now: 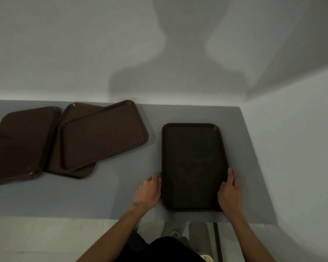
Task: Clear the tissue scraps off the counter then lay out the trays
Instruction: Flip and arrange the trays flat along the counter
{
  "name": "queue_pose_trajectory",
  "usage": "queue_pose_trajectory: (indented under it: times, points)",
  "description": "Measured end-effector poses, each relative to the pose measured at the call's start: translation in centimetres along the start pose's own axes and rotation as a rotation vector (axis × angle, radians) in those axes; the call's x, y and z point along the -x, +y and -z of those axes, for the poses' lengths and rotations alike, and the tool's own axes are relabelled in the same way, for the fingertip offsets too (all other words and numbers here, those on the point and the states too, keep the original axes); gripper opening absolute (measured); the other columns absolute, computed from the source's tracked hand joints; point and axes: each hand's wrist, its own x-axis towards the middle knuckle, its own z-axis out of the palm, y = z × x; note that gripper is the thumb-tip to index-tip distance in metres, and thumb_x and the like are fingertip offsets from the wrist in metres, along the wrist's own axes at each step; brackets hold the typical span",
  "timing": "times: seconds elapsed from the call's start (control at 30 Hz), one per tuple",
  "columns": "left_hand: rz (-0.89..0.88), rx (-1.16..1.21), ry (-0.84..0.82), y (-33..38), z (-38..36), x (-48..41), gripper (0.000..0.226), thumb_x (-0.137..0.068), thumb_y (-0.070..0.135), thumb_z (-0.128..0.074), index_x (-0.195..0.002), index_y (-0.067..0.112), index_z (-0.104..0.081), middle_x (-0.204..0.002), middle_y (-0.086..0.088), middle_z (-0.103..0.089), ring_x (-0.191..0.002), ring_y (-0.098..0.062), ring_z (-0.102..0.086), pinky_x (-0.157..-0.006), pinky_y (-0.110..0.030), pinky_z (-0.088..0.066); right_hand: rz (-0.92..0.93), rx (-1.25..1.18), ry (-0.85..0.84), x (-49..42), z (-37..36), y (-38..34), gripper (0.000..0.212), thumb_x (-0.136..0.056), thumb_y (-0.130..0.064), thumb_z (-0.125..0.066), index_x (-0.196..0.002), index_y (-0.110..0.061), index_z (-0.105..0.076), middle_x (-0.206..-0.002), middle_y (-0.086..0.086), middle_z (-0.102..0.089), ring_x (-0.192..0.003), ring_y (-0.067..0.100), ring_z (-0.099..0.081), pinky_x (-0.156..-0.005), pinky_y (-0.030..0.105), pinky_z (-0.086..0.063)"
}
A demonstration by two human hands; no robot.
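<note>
Gripping near tray (193,167) — leftmost tray (17,144) cropped.

- The counter (112,195) runs left to right, with one wall behind it and another wall closing its right end
- A single tray (193,167) lies flat on the right part of the counter, long sides running front to back, near end close to the front edge
- The left hand (149,191) holds its left long edge near the front corner; the right hand (230,190) holds the right long edge opposite
- Well to the left, an upper tray (104,133) lies askew on a lower tray (72,114)
- The leftmost tray (19,142) lies just beside that pair, against the lower tray's left edge
</note>
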Motion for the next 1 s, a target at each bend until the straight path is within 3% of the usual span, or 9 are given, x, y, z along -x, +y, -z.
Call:
queue_pose_trajectory:
  times: [0.13,0.27,0.37,0.53,0.63,0.73,0.83,1.0]
  points:
    - [-0.025,0.012,0.124,-4.2,5.4,-1.1,0.035,-0.103,0.036,-0.045,-0.134,0.025,-0.055,-0.12,-0.01,-0.071,-0.108,-0.037,-0.068,-0.087,-0.046,-0.056,0.001,-0.089,0.075,1.3,-0.1,-6.9,0.048,-0.104,-0.016,-0.055,-0.15,-0.011,-0.044,-0.161,0.013,-0.039,-0.148,0.035,-0.039,-0.117,0.054,-0.042]
    - [-0.018,0.074,0.233,-10.9,12.2,-2.6,0.033,-0.093,0.032,-0.05,-0.123,0.025,-0.062,-0.114,-0.009,-0.072,-0.103,-0.035,-0.069,-0.083,-0.044,-0.056,0.055,-0.279,0.115,4.2,-2.0,-16.5,0.04,-0.101,-0.014,-0.06,-0.141,-0.015,-0.053,-0.145,0.01,-0.056,-0.13,0.026,-0.055,-0.107,0.032,-0.044]
    - [0.019,0.073,0.323,-16.7,17.1,-3.4,0.025,-0.093,0.021,-0.059,-0.117,0.024,-0.065,-0.115,-0.006,-0.068,-0.101,-0.035,-0.068,-0.084,-0.043,-0.056,0.031,-0.376,0.02,6.0,-4.5,-23.5,0.034,-0.101,-0.014,-0.063,-0.134,-0.018,-0.058,-0.127,0.006,-0.066,-0.112,0.022,-0.065,-0.094,0.025,-0.046]
    - [0.118,0.071,0.382,-25.7,23.9,-4.3,0.023,-0.097,0.018,-0.059,-0.118,0.02,-0.066,-0.116,-0.006,-0.064,-0.102,-0.036,-0.066,-0.085,-0.045,-0.056,-0.083,-0.435,-0.181,7.8,-9.3,-32.5,0.019,-0.104,-0.02,-0.059,-0.121,-0.026,-0.064,-0.102,-0.006,-0.074,-0.094,0.017,-0.072,-0.081,0.025,-0.05]
    - [0.173,0.087,0.344,-29.4,26.4,-5.2,0.028,-0.1,0.019,-0.057,-0.127,0.015,-0.06,-0.122,-0.01,-0.058,-0.106,-0.037,-0.063,-0.089,-0.047,-0.053,-0.167,-0.491,-0.283,8.4,-12.2,-36.4,0.009,-0.105,-0.028,-0.056,-0.102,-0.033,-0.062,-0.087,-0.012,-0.071,-0.081,0.013,-0.07,-0.078,0.028,-0.052]
    - [0.271,0.124,0.237,-31.7,27.5,-6.4,0.039,-0.102,0.023,-0.056,-0.137,0.008,-0.048,-0.135,-0.019,-0.047,-0.115,-0.044,-0.057,-0.101,-0.054,-0.049,-0.334,-0.679,-0.399,8.2,-16.0,-39.4,0.012,-0.1,-0.034,-0.058,-0.094,-0.027,-0.066,-0.084,-0.002,-0.077,-0.07,0.015,-0.075,-0.075,0.044,-0.062]
    - [0.361,0.233,0.141,-32.4,27.6,-7.4,0.053,-0.102,0.026,-0.059,-0.145,0.003,-0.037,-0.141,-0.026,-0.045,-0.124,-0.048,-0.052,-0.105,-0.056,-0.047,-0.477,-0.845,-0.434,7.8,-18.3,-43.0,0.025,-0.103,-0.04,-0.062,-0.099,-0.016,-0.066,-0.088,0.011,-0.077,-0.062,0.018,-0.071,-0.056,0.034,-0.056]
    - [0.398,0.296,0.089,-32.5,26.9,-8.1,0.057,-0.098,0.015,-0.064,-0.144,-0.003,-0.035,-0.133,-0.028,-0.058,-0.118,-0.048,-0.06,-0.097,-0.05,-0.054,-0.595,-0.878,-0.428,6.8,-20.0,-47.0,0.03,-0.1,-0.043,-0.067,-0.103,-0.014,-0.061,-0.092,0.014,-0.077,-0.062,0.021,-0.075,-0.051,0.031,-0.057]
